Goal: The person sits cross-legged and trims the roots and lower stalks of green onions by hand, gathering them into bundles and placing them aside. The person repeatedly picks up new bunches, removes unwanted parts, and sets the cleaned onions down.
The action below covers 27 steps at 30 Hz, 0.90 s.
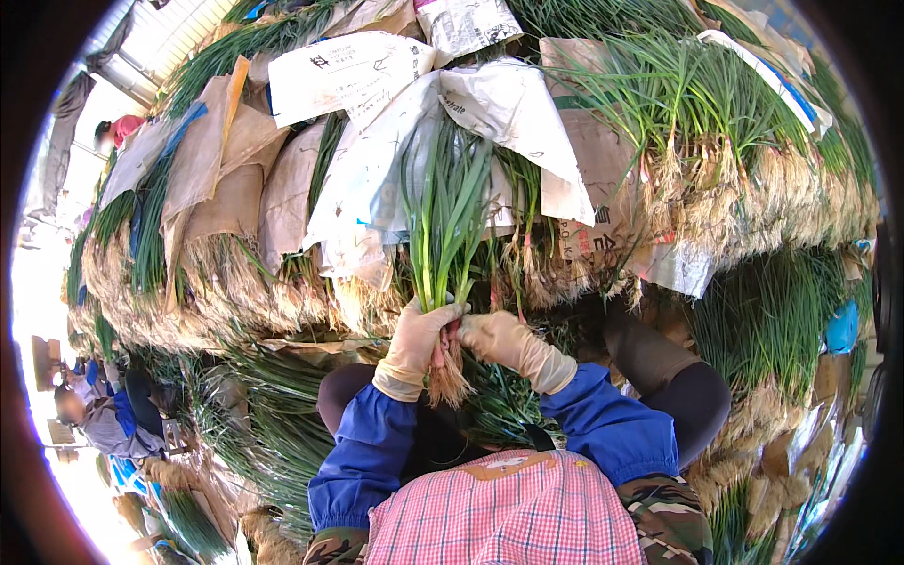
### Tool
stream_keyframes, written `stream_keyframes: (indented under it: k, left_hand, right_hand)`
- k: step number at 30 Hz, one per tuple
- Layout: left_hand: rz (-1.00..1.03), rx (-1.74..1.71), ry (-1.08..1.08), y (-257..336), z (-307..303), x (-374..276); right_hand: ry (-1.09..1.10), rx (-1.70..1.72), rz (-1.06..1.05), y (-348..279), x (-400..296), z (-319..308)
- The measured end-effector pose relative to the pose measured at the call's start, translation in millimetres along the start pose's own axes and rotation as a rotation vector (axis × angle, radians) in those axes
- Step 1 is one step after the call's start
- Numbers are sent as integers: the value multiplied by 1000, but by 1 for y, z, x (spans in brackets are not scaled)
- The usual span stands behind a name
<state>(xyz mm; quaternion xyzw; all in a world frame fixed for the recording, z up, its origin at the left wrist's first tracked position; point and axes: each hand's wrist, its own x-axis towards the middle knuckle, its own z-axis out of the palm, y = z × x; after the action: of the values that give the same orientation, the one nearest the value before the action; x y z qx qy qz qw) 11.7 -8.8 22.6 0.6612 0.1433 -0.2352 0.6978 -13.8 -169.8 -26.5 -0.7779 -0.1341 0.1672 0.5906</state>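
My left hand (415, 345), in a pale rubber glove, is closed around a small bunch of green onions (439, 233) just above their roots. The long leaves point away from me over white plastic sacking (388, 169). Below the grip hang pinkish bulb ends and a tuft of tan roots (448, 381). My right hand (505, 345), gloved alike, is beside the bunch with its fingers curled near the pink stems. Whether those fingers pinch a leaf or stem is too small to tell.
Ahead stands a long pile of green onions, roots facing me (212, 289), partly under brown sacks (233, 191). Loose onions lie uncovered at the right (678, 106). More bundles (770, 318) stand lower right, and leaves (275, 409) cover the left floor. A person (120, 424) sits at far left.
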Motion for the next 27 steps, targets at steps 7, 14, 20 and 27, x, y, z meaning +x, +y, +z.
stream_keyframes:
  k: [7,14,20,27]
  left_hand:
    - [-1,159,-127,11,14,-16]
    - [61,-37,-65,10,21,-21]
    - [-102,-317,-306,0,10,-20]
    - [-78,94,-213,-4,15,-21]
  right_hand:
    - [179,-497,-277,23,26,-9]
    - [172,1313,464,48,17,-18]
    - [-54,1493,317,16,19,18]
    - [421,-491,-196,71,23,48]
